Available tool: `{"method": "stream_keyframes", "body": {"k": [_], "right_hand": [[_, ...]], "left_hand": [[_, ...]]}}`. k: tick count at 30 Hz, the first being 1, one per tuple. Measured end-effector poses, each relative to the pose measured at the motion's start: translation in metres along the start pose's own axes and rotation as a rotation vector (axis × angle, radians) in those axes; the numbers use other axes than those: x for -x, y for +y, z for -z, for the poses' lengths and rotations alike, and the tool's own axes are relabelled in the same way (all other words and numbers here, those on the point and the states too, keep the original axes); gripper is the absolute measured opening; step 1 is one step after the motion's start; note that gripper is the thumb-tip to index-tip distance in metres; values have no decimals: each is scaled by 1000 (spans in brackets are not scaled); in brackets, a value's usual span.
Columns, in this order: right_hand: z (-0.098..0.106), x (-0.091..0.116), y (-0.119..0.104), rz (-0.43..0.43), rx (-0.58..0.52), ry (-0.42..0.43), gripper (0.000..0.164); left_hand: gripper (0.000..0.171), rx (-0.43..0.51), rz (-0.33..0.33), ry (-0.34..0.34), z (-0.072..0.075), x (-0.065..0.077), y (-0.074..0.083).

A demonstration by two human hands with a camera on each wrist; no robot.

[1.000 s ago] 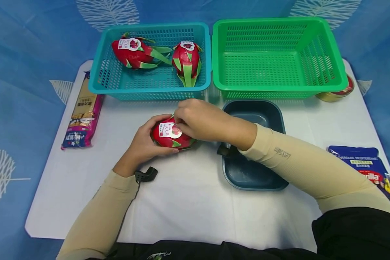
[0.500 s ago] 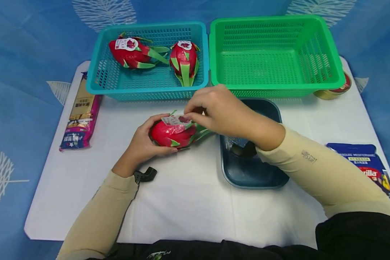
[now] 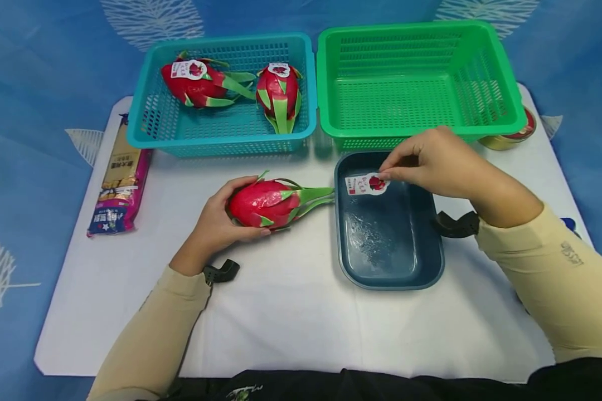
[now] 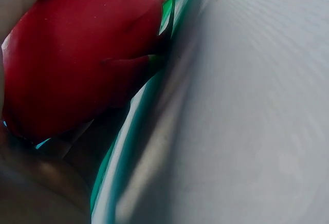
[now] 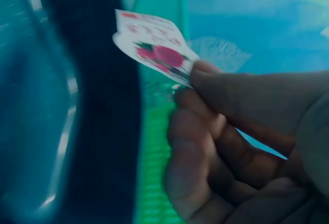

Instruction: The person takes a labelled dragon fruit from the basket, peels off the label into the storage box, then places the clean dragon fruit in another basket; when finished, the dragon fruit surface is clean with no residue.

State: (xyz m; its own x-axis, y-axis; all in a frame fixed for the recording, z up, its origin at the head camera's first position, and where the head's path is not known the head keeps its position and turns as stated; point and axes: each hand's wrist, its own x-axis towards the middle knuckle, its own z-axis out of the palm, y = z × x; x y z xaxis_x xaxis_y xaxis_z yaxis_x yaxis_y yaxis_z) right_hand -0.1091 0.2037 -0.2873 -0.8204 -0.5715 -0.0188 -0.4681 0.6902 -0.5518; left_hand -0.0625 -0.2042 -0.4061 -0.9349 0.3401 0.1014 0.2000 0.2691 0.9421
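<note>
A red dragon fruit (image 3: 263,203) with green leaf tips lies on the white table, its upper side bare of any label. My left hand (image 3: 222,217) grips its left end, thumb along the near side and fingers over the far side; the left wrist view shows its smooth red skin (image 4: 82,54) close up. Between thumb and index finger my right hand (image 3: 431,161) pinches a white sticker (image 3: 362,184) printed with dragon fruit. The sticker is above the far part of a dark blue tray (image 3: 339,245); the right wrist view shows the pinched corner of the sticker (image 5: 154,47).
A blue basket (image 3: 221,146) at the back holds two labelled dragon fruits (image 3: 193,83). Beside it stands a green basket (image 3: 391,89), with a round tin (image 3: 511,136) at its right. A pasta packet (image 3: 117,184) lies at the left. Clear crumpled film (image 3: 368,239) appears inside the tray.
My right hand has peeled the sticker off the dragon fruit and carried it right, over the tray. My left hand still grips the fruit in about the same place.
</note>
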Motion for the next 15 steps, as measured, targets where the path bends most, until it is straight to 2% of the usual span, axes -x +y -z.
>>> {"method": "stream_keyframes", "body": {"k": [7,10,15], "right_hand": [[-19,2,14,-23,-21,-159,3],[-30,-2,17,-2,8,-172,5],[-44,-4,18,-2,77,-142,6]], "left_hand": [[93,6,4,4,2,3,0],[93,16,-1,-2,1,2,0],[94,22,-12,-13,-1,1,2]]}}
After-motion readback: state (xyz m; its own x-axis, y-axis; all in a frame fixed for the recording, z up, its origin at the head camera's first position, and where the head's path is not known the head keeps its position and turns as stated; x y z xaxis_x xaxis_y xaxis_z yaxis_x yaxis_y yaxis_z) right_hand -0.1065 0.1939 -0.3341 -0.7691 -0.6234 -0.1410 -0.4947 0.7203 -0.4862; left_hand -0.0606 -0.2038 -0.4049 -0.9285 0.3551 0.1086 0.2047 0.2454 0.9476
